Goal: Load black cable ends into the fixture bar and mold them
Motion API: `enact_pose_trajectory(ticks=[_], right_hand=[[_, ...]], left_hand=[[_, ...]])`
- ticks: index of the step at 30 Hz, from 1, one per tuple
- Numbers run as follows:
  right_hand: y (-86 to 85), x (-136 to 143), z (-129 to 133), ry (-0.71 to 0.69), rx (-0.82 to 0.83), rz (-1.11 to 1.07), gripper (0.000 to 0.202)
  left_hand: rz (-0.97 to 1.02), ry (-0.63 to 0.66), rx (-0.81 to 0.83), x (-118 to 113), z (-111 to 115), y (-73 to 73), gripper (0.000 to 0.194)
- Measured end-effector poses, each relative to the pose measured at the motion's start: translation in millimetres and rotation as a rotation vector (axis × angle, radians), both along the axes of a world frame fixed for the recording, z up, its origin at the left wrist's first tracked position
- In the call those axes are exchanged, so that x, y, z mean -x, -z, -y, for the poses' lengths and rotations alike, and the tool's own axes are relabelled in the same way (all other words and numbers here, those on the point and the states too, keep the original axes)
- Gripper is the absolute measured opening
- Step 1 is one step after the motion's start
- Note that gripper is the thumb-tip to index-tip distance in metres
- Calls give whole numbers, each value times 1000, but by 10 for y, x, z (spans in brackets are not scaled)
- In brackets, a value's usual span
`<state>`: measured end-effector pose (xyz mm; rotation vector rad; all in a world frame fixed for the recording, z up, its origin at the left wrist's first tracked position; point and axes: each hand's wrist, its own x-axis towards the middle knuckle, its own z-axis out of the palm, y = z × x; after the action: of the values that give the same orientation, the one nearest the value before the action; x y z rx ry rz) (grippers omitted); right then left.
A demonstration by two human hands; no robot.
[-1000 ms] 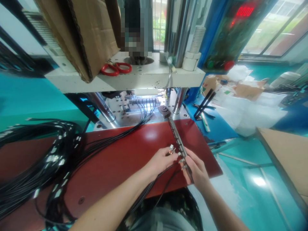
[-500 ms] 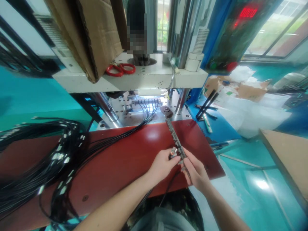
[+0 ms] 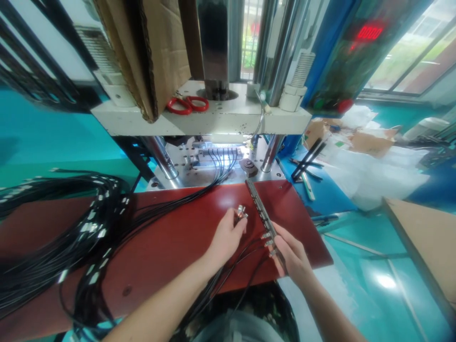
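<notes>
My right hand (image 3: 292,251) grips the lower end of a long dark metal strip (image 3: 261,206), which slants up and left above the red-brown board (image 3: 185,237). Several small metal connectors (image 3: 270,241) with thin black cables sit along the strip's left side, close to my fingers. To the left, my left hand (image 3: 227,235) is closed on a few silvery connectors (image 3: 241,212), whose ends stick out past the fingertips. Black cables run down from beneath this hand toward my lap. The two hands are apart.
Behind the board stands a press with a white plate (image 3: 221,121); red-handled scissors (image 3: 187,105) and cardboard (image 3: 167,52) rest on it. Cables lead from its lit fixture (image 3: 221,156) to a large black cable bundle (image 3: 96,213) at left. Pliers (image 3: 309,168) lie on a blue surface at right.
My left hand has moved left, away from the strip, with connectors in its fingers. More connectors now show along the strip. My right hand still holds it; the camera view has shifted slightly.
</notes>
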<state>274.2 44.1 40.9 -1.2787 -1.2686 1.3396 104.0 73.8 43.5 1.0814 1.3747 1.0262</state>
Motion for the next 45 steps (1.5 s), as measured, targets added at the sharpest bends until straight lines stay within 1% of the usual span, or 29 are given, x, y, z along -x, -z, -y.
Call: enact_pose_trajectory(ticks=[3, 5, 7, 9, 11, 14, 18, 24, 26, 27, 29, 31, 33, 35, 37, 40, 45], right_hand=[[11, -4, -1, -11, 11, 11, 47], [26, -7, -1, -25, 15, 4, 48], [35, -8, -2, -41, 12, -3, 46], [38, -9, -3, -51, 5, -1, 45], [36, -14, -7, -52, 2, 6, 45], [41, -28, -15, -77, 11, -7, 45], [67, -36, -25, -139, 37, -39, 44], [111, -7, -36, -194, 42, 57, 49], [112, 2, -39, -178, 52, 31, 49], [107, 5, -39, -162, 58, 11, 49], [90, 11, -38, -119, 66, -28, 49], [67, 15, -34, -77, 64, -59, 48], [49, 13, -26, -47, 57, -78, 47], [43, 4, -17, -36, 51, -84, 46], [49, -11, -8, -32, 44, -80, 45], [60, -34, -3, -36, 43, -72, 46], [40, -51, -19, -70, 55, -77, 46]], left_hand=[[-79, 121, -80, -57, -10, -12, 16], [-118, 222, -95, -82, -14, -35, 19], [-160, 283, -109, -93, -13, -59, 26], [-210, 302, -131, -96, -8, -75, 31], [-249, 311, -134, -99, -5, -81, 32], [-240, 331, -115, -106, -15, -73, 33], [-184, 331, -81, -120, -50, -45, 32], [-119, 294, -75, -142, -57, -10, 30], [-98, 298, -113, -127, -52, -12, 31], [-90, 278, -140, -114, -51, -15, 30], [-61, 187, -182, -85, -51, -24, 29], [5, 98, -184, -59, -50, -32, 25], [74, 75, -173, -44, -48, -38, 25], [97, 92, -168, -39, -48, -42, 25], [32, 107, -165, -38, -53, -49, 26], [-175, 138, -178, -41, -63, -71, 24], [-498, 177, -271, -51, -40, -103, 24]])
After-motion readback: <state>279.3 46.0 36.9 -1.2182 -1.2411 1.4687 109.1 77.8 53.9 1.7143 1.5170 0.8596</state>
